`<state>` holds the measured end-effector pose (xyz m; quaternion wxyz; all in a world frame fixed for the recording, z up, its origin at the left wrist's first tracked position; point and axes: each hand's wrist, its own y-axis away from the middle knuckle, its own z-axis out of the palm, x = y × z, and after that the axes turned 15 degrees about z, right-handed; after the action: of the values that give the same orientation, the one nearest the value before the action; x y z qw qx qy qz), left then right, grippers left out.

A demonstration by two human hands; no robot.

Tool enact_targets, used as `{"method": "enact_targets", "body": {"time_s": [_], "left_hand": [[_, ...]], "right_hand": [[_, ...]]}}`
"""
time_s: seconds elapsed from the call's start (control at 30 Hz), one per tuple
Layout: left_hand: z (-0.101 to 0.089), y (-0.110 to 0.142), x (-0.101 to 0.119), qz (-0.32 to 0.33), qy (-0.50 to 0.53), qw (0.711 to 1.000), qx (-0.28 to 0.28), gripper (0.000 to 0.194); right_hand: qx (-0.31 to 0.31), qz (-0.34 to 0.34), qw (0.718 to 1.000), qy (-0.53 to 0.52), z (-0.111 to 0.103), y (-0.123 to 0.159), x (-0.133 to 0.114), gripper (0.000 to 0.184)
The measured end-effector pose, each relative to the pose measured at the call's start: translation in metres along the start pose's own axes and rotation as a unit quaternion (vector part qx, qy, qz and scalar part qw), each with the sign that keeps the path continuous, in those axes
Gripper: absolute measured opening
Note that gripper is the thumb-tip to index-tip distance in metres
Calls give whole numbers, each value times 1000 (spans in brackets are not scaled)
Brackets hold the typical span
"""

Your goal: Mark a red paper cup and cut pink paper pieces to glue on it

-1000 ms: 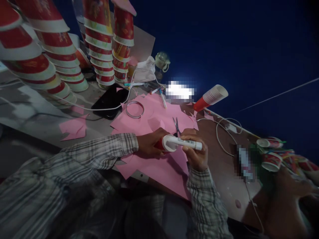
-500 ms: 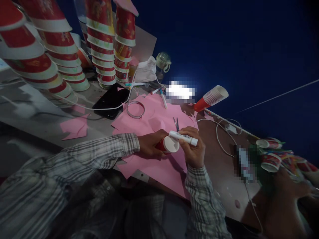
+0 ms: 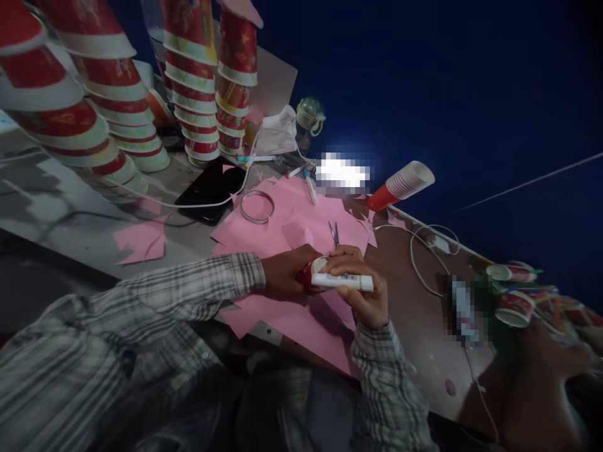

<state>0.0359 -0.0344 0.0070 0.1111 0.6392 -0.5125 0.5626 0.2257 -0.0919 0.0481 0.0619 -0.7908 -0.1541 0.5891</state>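
My left hand [image 3: 289, 270] is wrapped round a red paper cup [image 3: 306, 276], its pale round end facing up toward me. In my right hand [image 3: 360, 292] is a white glue stick [image 3: 346, 282], gripped lengthwise and lying across the cup's end. The fingers of that hand partly cover the cup. Just beyond it, scissors [image 3: 334, 233] lie on pink paper sheets [image 3: 292, 326], their handles hidden by the hand. A roll of tape [image 3: 257, 207] rests on the paper, farther to the left.
Tall stacks of red-and-white cups [image 3: 193, 94] rise at the back left. A black phone [image 3: 211, 189], a white cable and pink scraps [image 3: 141, 240] lie nearby. Nested cups [image 3: 400, 185] lean at the far edge. Another person's arm [image 3: 541, 376] is at the right, near more cups [image 3: 515, 307].
My right hand has shifted slightly down, and the glue stick has turned nearly level, lower across the cup. My right fingers now cover more of the cup's end. The left hand stays put.
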Motion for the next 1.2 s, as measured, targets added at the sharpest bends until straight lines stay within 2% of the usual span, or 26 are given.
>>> {"method": "enact_targets", "body": {"time_s": [0.1, 0.17, 0.23, 0.47, 0.73, 0.83, 0.97, 1.07, 1.2], "left_hand": [[-1, 0, 4, -21, -1, 1000, -3, 56], [-3, 0, 4, -32, -3, 999, -6, 66], [-3, 1, 4, -33, -10, 999, -11, 68], [-2, 1, -2, -10, -37, 999, -26, 68], [-1, -1, 0, -21, -54, 998, -37, 74], [-2, -2, 1, -6, -53, 998, -35, 75], [-5, -3, 5, -12, -27, 999, -35, 68], [-7, -3, 7, -37, -3, 999, -37, 66], [-7, -6, 10, -37, 32, 997, -57, 58]], "right_hand": [[50, 5, 998, -47, -2, 0, 5, 19], [98, 18, 993, -56, -2, -1, 8, 20], [120, 29, 991, -53, 0, -1, 12, 21], [90, 39, 994, -52, 8, -1, 14, 25], [147, 66, 987, -5, 8, -2, 13, 21], [172, 82, 981, -40, 7, -2, 17, 20], [176, 95, 972, -126, 8, -4, 17, 28], [160, 116, 968, -153, 9, -7, 16, 32], [127, 157, 966, -164, 10, -6, 19, 36]]}}
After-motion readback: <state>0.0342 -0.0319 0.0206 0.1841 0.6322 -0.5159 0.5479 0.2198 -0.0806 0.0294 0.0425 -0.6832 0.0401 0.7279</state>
